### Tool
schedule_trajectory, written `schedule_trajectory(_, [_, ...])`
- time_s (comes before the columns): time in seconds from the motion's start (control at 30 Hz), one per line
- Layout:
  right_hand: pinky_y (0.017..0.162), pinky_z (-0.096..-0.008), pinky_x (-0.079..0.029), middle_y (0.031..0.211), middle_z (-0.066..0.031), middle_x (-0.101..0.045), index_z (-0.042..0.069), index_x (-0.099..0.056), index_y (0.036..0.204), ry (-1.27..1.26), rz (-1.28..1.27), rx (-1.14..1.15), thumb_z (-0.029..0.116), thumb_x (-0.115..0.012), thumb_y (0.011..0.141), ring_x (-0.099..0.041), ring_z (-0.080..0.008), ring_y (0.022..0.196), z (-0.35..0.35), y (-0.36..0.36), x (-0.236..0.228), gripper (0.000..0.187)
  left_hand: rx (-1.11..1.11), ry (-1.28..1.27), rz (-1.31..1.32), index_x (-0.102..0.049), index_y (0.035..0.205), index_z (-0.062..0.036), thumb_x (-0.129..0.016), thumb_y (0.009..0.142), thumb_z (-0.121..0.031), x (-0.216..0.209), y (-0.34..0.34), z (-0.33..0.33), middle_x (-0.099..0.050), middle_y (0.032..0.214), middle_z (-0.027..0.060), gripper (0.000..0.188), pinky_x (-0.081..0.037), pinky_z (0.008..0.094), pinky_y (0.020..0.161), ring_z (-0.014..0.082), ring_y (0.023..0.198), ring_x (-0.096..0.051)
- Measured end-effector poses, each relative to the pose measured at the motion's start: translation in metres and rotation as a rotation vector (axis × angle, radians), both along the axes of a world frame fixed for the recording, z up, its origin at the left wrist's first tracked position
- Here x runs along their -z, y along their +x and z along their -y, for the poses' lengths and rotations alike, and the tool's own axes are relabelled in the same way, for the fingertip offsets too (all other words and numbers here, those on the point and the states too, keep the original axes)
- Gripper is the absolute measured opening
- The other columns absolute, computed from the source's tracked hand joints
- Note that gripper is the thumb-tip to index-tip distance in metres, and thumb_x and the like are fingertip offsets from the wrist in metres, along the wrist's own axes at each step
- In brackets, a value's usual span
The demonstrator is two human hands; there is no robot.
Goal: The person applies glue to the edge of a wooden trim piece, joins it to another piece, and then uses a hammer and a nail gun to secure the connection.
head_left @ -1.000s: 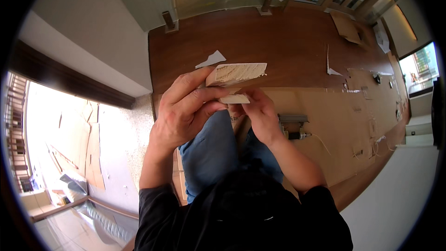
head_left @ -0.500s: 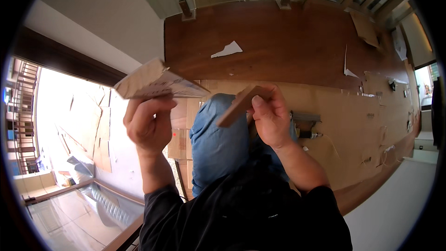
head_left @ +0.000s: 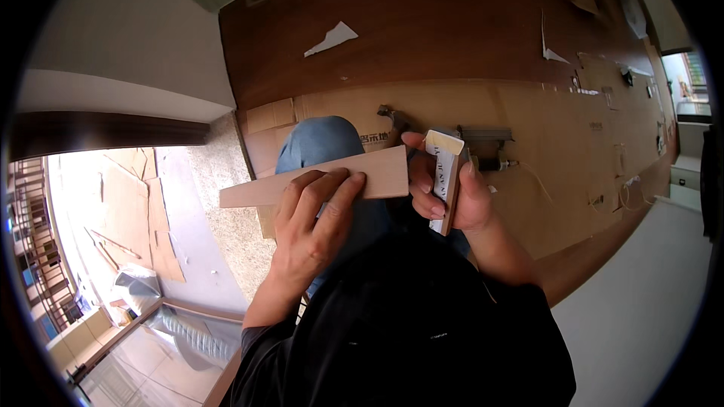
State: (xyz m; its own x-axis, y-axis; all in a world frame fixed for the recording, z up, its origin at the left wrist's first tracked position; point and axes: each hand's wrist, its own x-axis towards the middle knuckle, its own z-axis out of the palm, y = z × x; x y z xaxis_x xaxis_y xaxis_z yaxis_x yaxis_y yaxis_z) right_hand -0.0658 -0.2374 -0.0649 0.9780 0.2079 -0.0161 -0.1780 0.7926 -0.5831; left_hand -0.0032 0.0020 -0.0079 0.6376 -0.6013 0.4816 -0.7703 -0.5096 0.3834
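My left hand [head_left: 311, 222] grips a pale brown wooden board [head_left: 383, 171], narrower at its left end, with several fingers across its upper face. The board lies nearly level above my left knee. In my right hand [head_left: 473, 197], between thumb and fingers, is a short wooden block [head_left: 440, 181] with printed white film on one side and a pale end facing up. The block stands steeply tilted just right of the board's wide end; whether the two touch I cannot tell. The underside of the board is hidden.
Behind my hands, a hammer [head_left: 395, 120] and a dark nail gun [head_left: 486, 145] with a thin hose lie on cardboard sheeting [head_left: 562, 181]. A torn white scrap [head_left: 332, 39] is on the brown floor [head_left: 445, 22]. A framed glass panel [head_left: 143, 362] stands at lower left.
The board has swung right and down, turning from its printed side to its plain brown face. The block has been turned more upright, bringing its white film into sight. The head view has shifted.
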Motion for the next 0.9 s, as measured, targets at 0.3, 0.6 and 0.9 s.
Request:
schedule_trajectory(0.3, [0.059, -0.0244, -0.044, 0.095, -0.0048, -0.058, 0.001, -0.034, 0.155, 0.094, -0.014, -0.003, 0.052, -0.056, 0.103, -0.052, -0.0097, 0.064, -0.006, -0.002, 0.006, 0.076, 0.236, -0.049, -0.202, -0.047, 0.120, -0.0019, -0.088, 0.075, -0.015, 0.004, 0.030, 0.025, -0.060, 0.127, 0.0214, 0.062, -0.051, 0.0442, 0.087, 0.0370, 0.105, -0.062])
schedule_trajectory(0.6, [0.102, -0.0398, -0.049, 0.138, -0.0245, -0.054, -0.009, -0.025, 0.155, -1.067, 0.484, 0.266, 0.042, -0.055, 0.104, -0.062, -0.0343, 0.116, -0.005, 0.001, -0.018, 0.079, 0.263, -0.012, -0.370, -0.054, 0.139, 0.0010, -0.084, 0.078, -0.047, -0.009, 0.039, 0.028, -0.063, 0.109, 0.0194, 0.083, -0.053, 0.0417, 0.081, 0.0370, 0.094, -0.065])
schedule_trajectory(0.9, [0.089, -0.0422, -0.056, 0.130, -0.0179, -0.063, 0.000, -0.051, 0.142, -1.285, 0.617, 0.385, 0.030, -0.079, 0.089, -0.066, -0.0334, 0.108, -0.001, -0.007, -0.023, 0.067, 0.385, -0.203, -0.468, -0.061, 0.130, -0.0011, -0.087, 0.072, -0.045, -0.010, 0.043, 0.031, -0.068, 0.105, 0.0151, 0.078, -0.055, 0.0391, 0.076, 0.0329, 0.090, -0.068])
